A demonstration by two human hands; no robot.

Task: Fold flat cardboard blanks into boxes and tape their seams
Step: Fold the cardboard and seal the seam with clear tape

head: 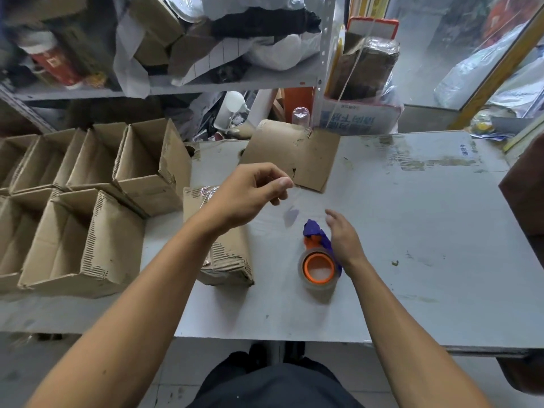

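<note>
Head view: left hand (250,192) raised, fingers curled, apparently empty; right hand (343,240) loosely spread beside tape dispenser (319,257).

We see both forearms bare to the frame edge, no sleeves, watch or rings on the left hand (250,195) or right hand (343,237). Dark, probably black, clothing covers the lap; the fabric type is too blurred to call.
</note>
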